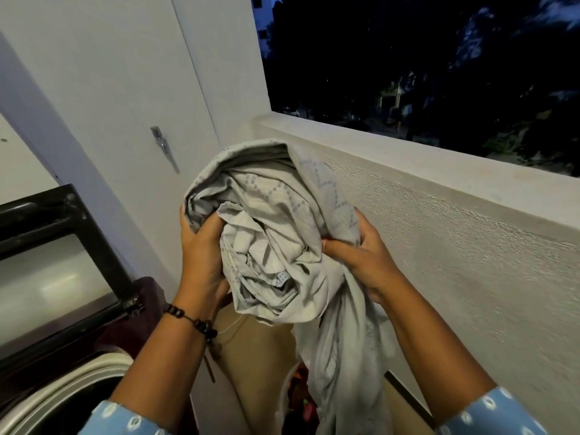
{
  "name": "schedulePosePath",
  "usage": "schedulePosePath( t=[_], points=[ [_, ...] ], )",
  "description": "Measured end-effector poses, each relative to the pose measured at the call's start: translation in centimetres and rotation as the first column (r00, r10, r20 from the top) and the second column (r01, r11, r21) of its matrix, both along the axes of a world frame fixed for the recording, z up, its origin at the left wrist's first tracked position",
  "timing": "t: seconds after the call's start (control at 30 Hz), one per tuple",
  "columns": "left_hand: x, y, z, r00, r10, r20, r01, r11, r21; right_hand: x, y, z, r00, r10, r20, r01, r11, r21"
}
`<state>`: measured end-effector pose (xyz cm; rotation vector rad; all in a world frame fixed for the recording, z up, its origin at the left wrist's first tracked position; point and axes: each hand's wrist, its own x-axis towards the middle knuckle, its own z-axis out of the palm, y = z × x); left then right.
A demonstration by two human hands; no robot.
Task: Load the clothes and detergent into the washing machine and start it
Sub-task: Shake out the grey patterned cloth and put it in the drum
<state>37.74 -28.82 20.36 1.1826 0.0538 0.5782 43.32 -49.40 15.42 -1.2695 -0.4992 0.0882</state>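
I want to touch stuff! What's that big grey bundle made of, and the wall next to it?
The grey bundle looks like thin woven cloth, probably cotton: matte, creased into soft folds, with a small printed pattern. The wall looks like painted plaster or cement, with a rough, grainy, matte surface.

matt grey cloth sheet [276, 233]; rough plaster wall [455, 246]

Head-worn view, forward and downward, close above both raised hands [282, 255]
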Motion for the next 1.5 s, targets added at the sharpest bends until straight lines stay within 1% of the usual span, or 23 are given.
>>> schedulePosePath(
  t=[0.1,0.17,0.23,0.27,0.3,0.33,0.4,0.43,0.47,0.5,0.53,0.57,0.6,0.63,0.67,0.73,0.8,0.93,1.03,1.13,1.27,1.4,1.5],
  points=[
    [-0.8,1.2,-0.4,0.991,-0.102,-0.089,0.118,0.974,0.192,0.4,-0.4,0.8,0.996,-0.069,0.057,0.068,0.998,0.013],
    [-1.7,2.3,-0.3,0.977,-0.142,-0.158,0.180,0.949,0.258,0.7,-0.8,1.3,0.989,-0.094,0.116,0.097,0.995,-0.021],
    [-2.7,3.3,0.8,0.971,-0.149,-0.188,0.214,0.892,0.398,1.0,-1.2,1.7,0.978,-0.105,0.180,0.123,0.988,-0.094],
    [-3.3,3.5,1.7,0.967,-0.141,-0.213,0.232,0.831,0.505,1.1,-1.4,1.9,0.972,-0.102,0.212,0.134,0.981,-0.139],
    [-3.9,3.6,2.7,0.961,-0.129,-0.246,0.258,0.739,0.622,1.2,-1.4,2.1,0.965,-0.093,0.247,0.141,0.973,-0.185],
    [-4.3,3.4,3.7,0.957,-0.102,-0.270,0.275,0.609,0.744,1.2,-1.3,2.2,0.957,-0.076,0.279,0.144,0.962,-0.233],
    [-4.6,2.5,4.8,0.959,-0.029,-0.283,0.280,0.277,0.919,1.0,-0.7,2.5,0.936,-0.017,0.351,0.146,0.927,-0.346],
    [-4.4,1.7,5.0,0.954,0.011,-0.299,0.296,0.116,0.948,0.8,-0.3,2.8,0.921,0.025,0.388,0.148,0.901,-0.409],
    [-4.1,1.0,4.7,0.946,0.056,-0.319,0.321,-0.020,0.947,0.5,0.1,3.1,0.903,0.075,0.422,0.145,0.873,-0.466],
    [-3.7,0.3,4.3,0.936,0.095,-0.338,0.348,-0.132,0.928,0.3,0.5,3.4,0.882,0.125,0.455,0.144,0.847,-0.512],
    [-3.3,-0.3,3.7,0.929,0.127,-0.349,0.368,-0.206,0.907,0.1,0.8,3.7,0.861,0.167,0.481,0.144,0.826,-0.544],
    [-2.9,-0.7,3.3,0.925,0.145,-0.352,0.377,-0.239,0.895,-0.2,1.1,4.0,0.849,0.195,0.492,0.140,0.813,-0.565],
    [-2.6,-0.8,3.0,0.929,0.145,-0.340,0.366,-0.231,0.901,-0.4,1.1,4.3,0.851,0.206,0.483,0.125,0.813,-0.568],
    [-2.4,-0.9,2.8,0.940,0.135,-0.312,0.334,-0.190,0.923,-0.6,1.0,4.5,0.864,0.210,0.458,0.095,0.824,-0.558],
    [-2.3,-0.8,2.6,0.956,0.118,-0.270,0.284,-0.120,0.951,-0.8,0.9,4.6,0.880,0.215,0.423,0.057,0.838,-0.542],
    [-2.3,-0.8,2.2,0.984,0.068,-0.162,0.156,0.083,0.984,-1.0,0.5,4.6,0.901,0.230,0.367,-0.008,0.856,-0.517],
    [-2.5,-0.8,1.9,0.995,0.047,-0.086,0.070,0.273,0.960,-0.8,0.1,4.4,0.910,0.262,0.323,-0.062,0.853,-0.518],
    [-2.5,0.3,2.2,0.998,0.058,-0.007,-0.029,0.593,0.805,0.3,-1.8,3.2,0.954,0.252,0.162,-0.144,0.861,-0.488],
    [-2.4,1.8,3.2,0.992,0.106,0.065,-0.124,0.775,0.620,0.6,-3.3,1.1,0.977,0.211,-0.023,-0.205,0.905,-0.373],
    [-2.3,2.2,4.1,0.973,0.178,0.147,-0.226,0.861,0.456,0.6,-3.6,-1.4,0.966,0.205,-0.155,-0.241,0.934,-0.263],
    [-2.1,2.2,4.7,0.934,0.288,0.210,-0.341,0.892,0.295,0.3,-2.7,-2.3,0.950,0.233,-0.206,-0.270,0.946,-0.177],
    [-1.2,1.8,4.0,0.904,0.374,0.206,-0.398,0.913,0.090,-1.1,-0.1,-0.5,0.943,0.269,-0.193,-0.287,0.955,-0.069],
    [-1.0,0.6,2.6,0.913,0.379,0.152,-0.385,0.923,0.009,-1.6,1.9,0.6,0.977,0.174,-0.127,-0.178,0.984,-0.021]
  ],
)
